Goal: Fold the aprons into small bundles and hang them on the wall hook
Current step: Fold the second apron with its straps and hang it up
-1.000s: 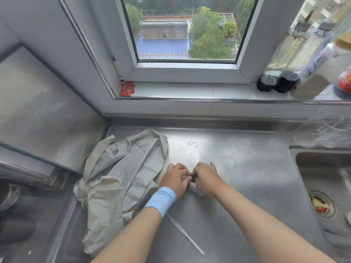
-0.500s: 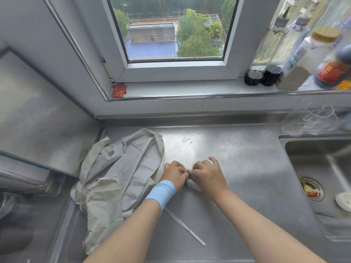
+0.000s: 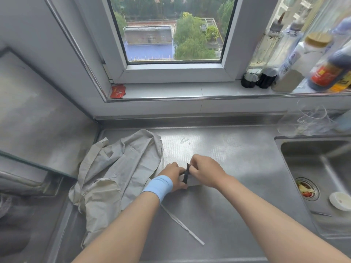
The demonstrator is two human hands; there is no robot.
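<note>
A crumpled beige apron lies on the left half of the steel counter. One of its thin straps trails across the counter towards me. Both hands meet at the apron's right edge. My left hand, with a blue wristband, and my right hand each pinch a short dark strip that stands upright between them. A pale folded bit of cloth shows under my right hand. No wall hook is in view.
A sink with a strainer and a small white dish is set into the counter at the right. Bottles and jars line the windowsill above it. A red packet lies on the sill's left end. A raised steel surface stands at the left.
My hands have lifted slightly, and the dark strip now stands up between my fingers where before only its tip showed. The apron has not moved.
</note>
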